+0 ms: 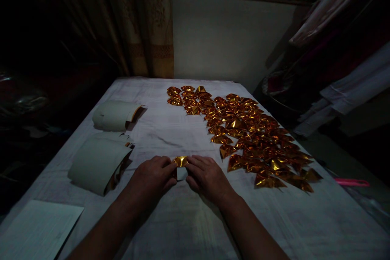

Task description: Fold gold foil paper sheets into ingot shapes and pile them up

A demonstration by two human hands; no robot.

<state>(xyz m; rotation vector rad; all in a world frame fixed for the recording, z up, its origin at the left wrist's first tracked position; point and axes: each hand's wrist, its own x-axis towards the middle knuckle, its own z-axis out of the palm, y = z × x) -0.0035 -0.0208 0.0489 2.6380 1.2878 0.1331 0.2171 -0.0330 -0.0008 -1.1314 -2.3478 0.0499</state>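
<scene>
Between my two hands, near the middle front of the table, is a small piece of gold foil paper (181, 161) with a pale underside showing below its shiny top. My left hand (156, 174) grips its left end with fingers and thumb. At the right end my right hand (207, 175) holds it the same way, fingers bent over the foil. Both hands rest low over the white cloth. To the right spreads a large group of folded gold foil pieces (236, 125), peaked and boat-like, crowded together. The held piece's ends are hidden under my fingers.
Two curved stacks with pale backs (99, 165) lie on the left of the cloth-covered table (195, 215). A flat pale sheet (39, 227) is at the front left corner. Beyond stand a curtain (146, 20) and a wall; clothes (359, 77) hang at the right, above a pink handle (353, 182).
</scene>
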